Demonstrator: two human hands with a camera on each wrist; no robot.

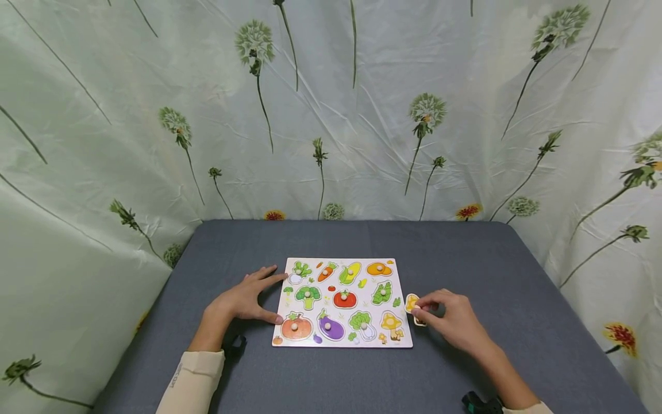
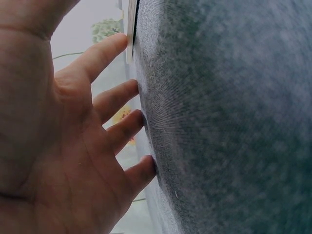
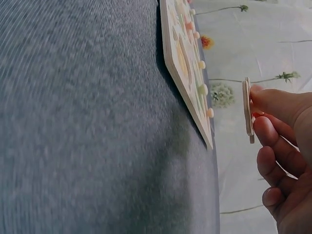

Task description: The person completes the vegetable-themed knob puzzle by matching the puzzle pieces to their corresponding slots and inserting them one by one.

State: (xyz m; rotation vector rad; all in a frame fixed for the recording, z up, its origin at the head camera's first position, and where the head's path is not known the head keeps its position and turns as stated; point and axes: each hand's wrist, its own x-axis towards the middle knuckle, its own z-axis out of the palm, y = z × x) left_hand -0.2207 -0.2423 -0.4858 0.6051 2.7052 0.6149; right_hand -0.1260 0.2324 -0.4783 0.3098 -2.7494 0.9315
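A white wooden vegetable puzzle board [image 1: 320,302] lies flat on the table, most of its pictures carrying small round knobs. My left hand [image 1: 251,296] spreads its fingers at the board's left side, thumb and index fingertip right at the edge. In the left wrist view, the other fingertips [image 2: 141,168] rest at the cloth. Just off the board's right edge, my right hand [image 1: 452,319] pinches a yellow mushroom puzzle piece [image 1: 411,302] between thumb and fingers. The right wrist view shows the piece [image 3: 247,109] edge-on, above the table. A knobless mushroom picture [image 1: 391,323] fills the board's lower right corner.
Dark grey cloth covers the table [image 1: 341,379], whose far edge runs behind the board. A pale curtain [image 1: 372,115] printed with dandelions hangs at the back and both sides. Dark bands [image 1: 481,402] sit at both wrists.
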